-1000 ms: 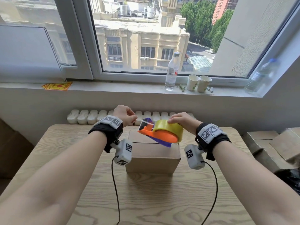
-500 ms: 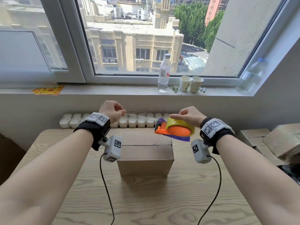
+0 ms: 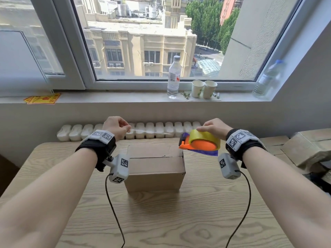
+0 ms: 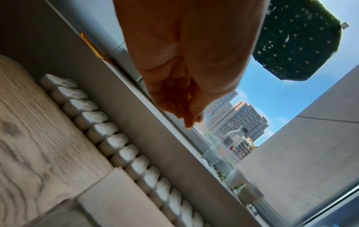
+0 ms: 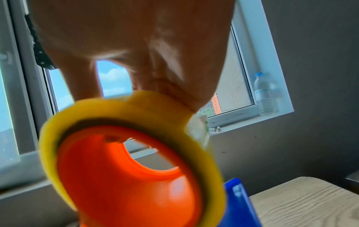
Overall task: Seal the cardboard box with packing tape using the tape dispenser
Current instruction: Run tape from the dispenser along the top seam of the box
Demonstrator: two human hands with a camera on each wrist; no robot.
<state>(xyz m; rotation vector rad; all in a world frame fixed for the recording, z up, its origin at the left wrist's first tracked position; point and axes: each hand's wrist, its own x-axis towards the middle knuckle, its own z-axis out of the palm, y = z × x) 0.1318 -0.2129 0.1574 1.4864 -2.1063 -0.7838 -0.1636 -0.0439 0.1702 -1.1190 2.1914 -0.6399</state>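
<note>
A closed cardboard box sits mid-table with its flap seam across the top. My right hand grips the tape dispenser, orange and blue with a yellowish roll, above the box's far right corner. The right wrist view shows the roll filling the frame under my fingers. My left hand pinches the free tape end above the box's far left. A clear strip of tape stretches between the hands, above the box. In the left wrist view my fingertips pinch together; the strip barely shows.
The wooden table backs onto a white radiator. On the sill stand a water bottle, two paper cups and a second bottle. More cardboard boxes are stacked at the right.
The hands have drawn apart: the left went left with the tape end, the right went right with the dispenser, and a longer strip now spans above the box.
</note>
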